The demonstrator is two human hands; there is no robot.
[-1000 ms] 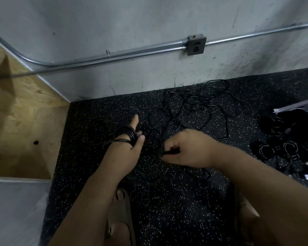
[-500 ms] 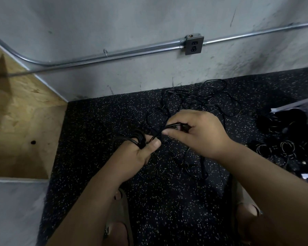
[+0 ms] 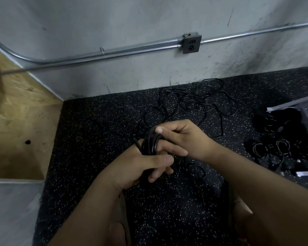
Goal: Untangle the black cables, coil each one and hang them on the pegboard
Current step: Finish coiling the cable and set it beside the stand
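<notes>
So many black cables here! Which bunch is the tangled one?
The loose pile on the floor near the wall: its loops sprawl every way. The held bundle is wound tight, and the coils on the right lie neatly looped.

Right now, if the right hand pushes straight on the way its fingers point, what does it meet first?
The cable coil wound round the left hand. The right hand pinches that coil, thumb on top, so there is no free way, it seems.

Grey wall (image 3: 114, 18), speckled black floor (image 3: 100, 132).
</notes>
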